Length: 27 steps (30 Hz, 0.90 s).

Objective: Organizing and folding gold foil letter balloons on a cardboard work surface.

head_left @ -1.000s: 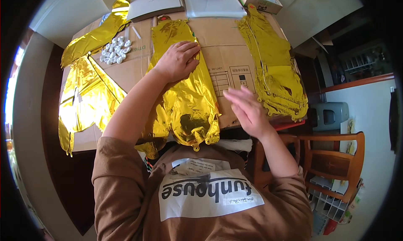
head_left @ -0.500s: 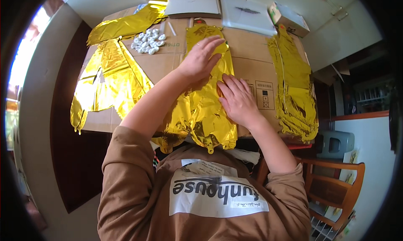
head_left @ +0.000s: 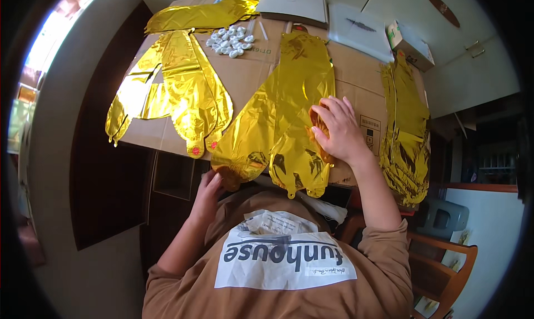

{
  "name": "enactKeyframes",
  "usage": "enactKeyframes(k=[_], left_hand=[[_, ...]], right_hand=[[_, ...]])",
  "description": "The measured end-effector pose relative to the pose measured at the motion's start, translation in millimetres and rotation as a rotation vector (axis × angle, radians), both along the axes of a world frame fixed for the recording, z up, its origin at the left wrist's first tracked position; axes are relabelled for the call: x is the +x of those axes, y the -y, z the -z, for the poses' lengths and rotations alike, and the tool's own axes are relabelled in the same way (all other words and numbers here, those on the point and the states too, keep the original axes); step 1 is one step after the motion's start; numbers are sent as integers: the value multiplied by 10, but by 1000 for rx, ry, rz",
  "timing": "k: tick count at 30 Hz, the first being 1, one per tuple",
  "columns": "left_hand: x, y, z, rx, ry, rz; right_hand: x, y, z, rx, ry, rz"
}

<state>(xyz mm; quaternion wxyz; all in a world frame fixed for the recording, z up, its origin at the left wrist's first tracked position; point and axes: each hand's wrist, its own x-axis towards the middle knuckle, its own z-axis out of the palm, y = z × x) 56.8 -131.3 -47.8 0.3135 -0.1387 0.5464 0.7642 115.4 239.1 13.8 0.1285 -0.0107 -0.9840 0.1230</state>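
A flat gold foil balloon [head_left: 295, 91] lies spread in front of me, its rounded lower lobes hanging over the table's near edge. At its lower left lobe, my left hand [head_left: 207, 195] has its fingers closed on the foil rim; the thumb is partly hidden. My right hand [head_left: 344, 131] rests on the balloon's right edge, fingers bent and thumb apart, with an orange reflection of it in the foil. To the left lies another group of flat gold foil balloons [head_left: 186, 80], red spots on two of their ends.
Cardboard [head_left: 356, 91] covers the table. Small white curled pieces [head_left: 229, 41] lie in a pile beside a white stick [head_left: 263, 31]. Folded gold foil [head_left: 406, 130] lies at right, more foil [head_left: 200, 19] at far left. A white box [head_left: 295, 6], a clear plastic package [head_left: 359, 33] and a carton [head_left: 410, 44] stand behind.
My left hand has come down from the balloon's upper part to its lower left lobe. That lobe is now spread out leftward. My right hand stays by the right edge, its fingers more bent.
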Motion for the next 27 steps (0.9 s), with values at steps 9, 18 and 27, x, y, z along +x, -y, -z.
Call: enactKeyframes(k=[9,18,27], left_hand=[[-258,-358,-790,-40,-579,334],[-256,-577,-990,-256,-830,585],[-329,-519,-944,-127,-701,396]], right_hand=[[-55,-5,-81,-45,89,-10],[-393,206,-78,73,-41,-216],[-832,299,-83,174,-52,-454]])
